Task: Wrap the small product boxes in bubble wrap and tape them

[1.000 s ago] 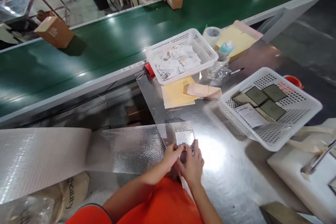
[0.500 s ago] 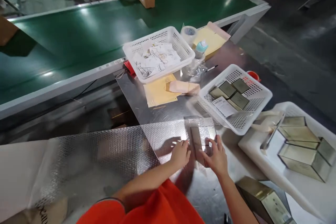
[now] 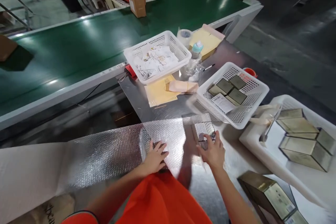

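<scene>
A small box (image 3: 203,128) lies at the right end of a long sheet of bubble wrap (image 3: 110,154), with a layer of clear wrap over it. My right hand (image 3: 213,150) is on the near side of this box, thumb and fingers closed around it. To the left, my left hand (image 3: 155,156) presses flat on the bubble wrap with its fingers spread, holding nothing. The wrap runs left past the table's edge.
Beyond the hands stand a white basket of small boxes (image 3: 258,94) and another of papers (image 3: 131,53). More boxes fill a white bin (image 3: 252,140) at right; others (image 3: 273,196) lie nearer. Yellow envelopes (image 3: 160,94) rest on the metal table. A green conveyor (image 3: 91,52) carries cartons.
My left hand has moved left, away from the box, and now lies flat on the wrap. The box has turned over under my right hand, showing a paler face.
</scene>
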Available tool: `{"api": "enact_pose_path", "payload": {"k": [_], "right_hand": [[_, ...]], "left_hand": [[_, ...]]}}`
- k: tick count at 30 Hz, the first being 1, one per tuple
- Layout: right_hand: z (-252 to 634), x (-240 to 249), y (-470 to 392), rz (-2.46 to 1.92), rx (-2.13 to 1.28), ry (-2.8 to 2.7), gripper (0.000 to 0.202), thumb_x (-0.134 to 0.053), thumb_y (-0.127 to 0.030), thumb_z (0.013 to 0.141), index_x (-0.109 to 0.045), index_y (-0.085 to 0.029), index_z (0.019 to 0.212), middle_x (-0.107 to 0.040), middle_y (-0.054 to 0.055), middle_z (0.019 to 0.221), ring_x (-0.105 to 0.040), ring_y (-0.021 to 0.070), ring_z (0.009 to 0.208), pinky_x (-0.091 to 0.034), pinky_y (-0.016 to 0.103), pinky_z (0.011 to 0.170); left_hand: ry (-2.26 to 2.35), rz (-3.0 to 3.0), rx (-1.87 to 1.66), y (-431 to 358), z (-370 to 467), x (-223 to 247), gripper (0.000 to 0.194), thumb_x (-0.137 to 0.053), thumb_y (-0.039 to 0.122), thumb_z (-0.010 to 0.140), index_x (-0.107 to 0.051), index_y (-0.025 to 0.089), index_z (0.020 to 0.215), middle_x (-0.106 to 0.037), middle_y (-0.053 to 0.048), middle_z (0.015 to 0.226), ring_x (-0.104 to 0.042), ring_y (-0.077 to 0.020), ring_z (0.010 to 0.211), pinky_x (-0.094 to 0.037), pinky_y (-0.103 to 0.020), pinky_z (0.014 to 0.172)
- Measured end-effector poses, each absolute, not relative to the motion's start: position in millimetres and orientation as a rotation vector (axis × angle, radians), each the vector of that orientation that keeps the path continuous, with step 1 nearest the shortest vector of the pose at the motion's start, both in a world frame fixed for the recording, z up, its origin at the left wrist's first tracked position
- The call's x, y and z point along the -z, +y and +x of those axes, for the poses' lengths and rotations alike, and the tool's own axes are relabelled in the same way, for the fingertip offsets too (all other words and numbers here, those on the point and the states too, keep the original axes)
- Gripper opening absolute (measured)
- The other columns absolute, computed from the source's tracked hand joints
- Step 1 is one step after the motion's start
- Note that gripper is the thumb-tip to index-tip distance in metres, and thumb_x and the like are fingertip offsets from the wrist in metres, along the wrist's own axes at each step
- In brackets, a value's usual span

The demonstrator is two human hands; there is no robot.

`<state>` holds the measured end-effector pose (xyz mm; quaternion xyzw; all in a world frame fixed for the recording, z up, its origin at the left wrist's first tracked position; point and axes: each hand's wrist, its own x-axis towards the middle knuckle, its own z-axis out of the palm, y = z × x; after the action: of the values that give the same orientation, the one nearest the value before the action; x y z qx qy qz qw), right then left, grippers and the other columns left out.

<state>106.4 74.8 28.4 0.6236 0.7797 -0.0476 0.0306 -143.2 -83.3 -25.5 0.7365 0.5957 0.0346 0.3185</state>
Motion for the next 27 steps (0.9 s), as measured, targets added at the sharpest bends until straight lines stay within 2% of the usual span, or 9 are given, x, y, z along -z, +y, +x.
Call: {"api": "enact_pose_path", "payload": {"k": [6, 12, 14, 16, 19, 21, 23, 25, 27], "right_hand": [[41, -32, 27, 1.629, -0.267, 2.494, 0.037, -0.059, -0.024, 0.085, -0.064, -0.023, 0.122, -0.043, 0.019, 0.148, -0.052, 0.0389, 0.113, -0.044, 0.049, 0.080], [31, -17, 19, 1.381, -0.167, 2.726, 0.048, -0.046, -0.011, 0.086, -0.059, -0.022, 0.131, -0.049, 0.014, 0.146, -0.052, 0.0336, 0.112, -0.045, 0.045, 0.080], [49, -12, 32, 1.311, -0.002, 2.813, 0.051, -0.046, -0.017, 0.088, -0.051, -0.026, 0.138, -0.049, 0.012, 0.145, -0.053, 0.0312, 0.112, -0.044, 0.046, 0.087], [70, -10, 48, 1.414, 0.154, 2.818, 0.058, -0.049, -0.035, 0.089, -0.039, -0.026, 0.146, -0.047, 0.013, 0.147, -0.052, 0.0322, 0.115, -0.041, 0.049, 0.094], [81, -14, 65, 1.893, 0.342, 2.468, 0.104, -0.055, -0.067, 0.075, -0.013, -0.014, 0.153, -0.041, 0.024, 0.145, -0.052, 0.0401, 0.118, -0.043, 0.053, 0.090], [68, -20, 60, 2.007, 0.422, 2.225, 0.118, -0.056, -0.074, 0.070, -0.007, -0.006, 0.153, -0.048, 0.028, 0.135, -0.060, 0.0409, 0.105, -0.049, 0.050, 0.078], [45, -28, 42, 1.954, 0.347, 2.235, 0.114, -0.056, -0.069, 0.074, -0.008, -0.001, 0.151, -0.052, 0.029, 0.127, -0.063, 0.0389, 0.095, -0.050, 0.046, 0.071], [17, -33, 15, 1.898, 0.111, 2.376, 0.099, -0.055, -0.056, 0.083, -0.011, 0.001, 0.151, -0.049, 0.032, 0.131, -0.060, 0.0398, 0.100, -0.050, 0.046, 0.072], [-5, -35, -12, 1.769, -0.051, 2.504, 0.078, -0.051, -0.039, 0.089, -0.017, -0.006, 0.152, -0.046, 0.029, 0.137, -0.056, 0.0392, 0.106, -0.050, 0.046, 0.075]], "left_hand": [[1.594, 1.903, -0.073, -76, -137, 21, 0.047, -0.061, 0.039, 0.086, -0.055, 0.030, 0.131, -0.041, -0.010, 0.152, -0.028, -0.0363, 0.142, -0.004, -0.076, 0.111], [1.535, 1.922, -0.068, -79, -149, 25, 0.045, -0.057, 0.032, 0.087, -0.054, 0.029, 0.132, -0.037, -0.010, 0.155, -0.026, -0.0347, 0.144, -0.003, -0.078, 0.110], [1.503, 1.936, -0.055, -81, -151, 26, 0.051, -0.057, 0.030, 0.087, -0.049, 0.029, 0.137, -0.033, -0.010, 0.157, -0.022, -0.0349, 0.146, -0.003, -0.077, 0.110], [1.488, 1.951, -0.057, -84, -153, 27, 0.056, -0.057, 0.029, 0.087, -0.044, 0.030, 0.141, -0.029, -0.009, 0.159, -0.019, -0.0342, 0.147, -0.004, -0.076, 0.111], [1.492, 1.965, -0.084, -88, -155, 28, 0.058, -0.054, 0.028, 0.088, -0.039, 0.032, 0.144, -0.028, -0.006, 0.160, -0.018, -0.0324, 0.147, -0.006, -0.075, 0.111], [1.497, 1.955, -0.113, -90, -156, 28, 0.059, -0.055, 0.028, 0.087, -0.039, 0.032, 0.143, -0.028, -0.006, 0.159, -0.019, -0.0323, 0.147, -0.007, -0.076, 0.110], [1.499, 1.926, -0.135, -90, -155, 28, 0.056, -0.057, 0.029, 0.086, -0.045, 0.030, 0.140, -0.031, -0.007, 0.158, -0.020, -0.0332, 0.147, -0.007, -0.077, 0.110], [1.508, 1.894, -0.171, -88, -154, 29, 0.048, -0.057, 0.028, 0.084, -0.053, 0.029, 0.132, -0.036, -0.008, 0.155, -0.024, -0.0335, 0.145, -0.007, -0.077, 0.110], [1.572, 1.835, -0.249, -85, -152, 29, 0.039, -0.055, 0.023, 0.084, -0.061, 0.027, 0.123, -0.047, -0.008, 0.148, -0.034, -0.0312, 0.141, -0.012, -0.071, 0.114]]}}
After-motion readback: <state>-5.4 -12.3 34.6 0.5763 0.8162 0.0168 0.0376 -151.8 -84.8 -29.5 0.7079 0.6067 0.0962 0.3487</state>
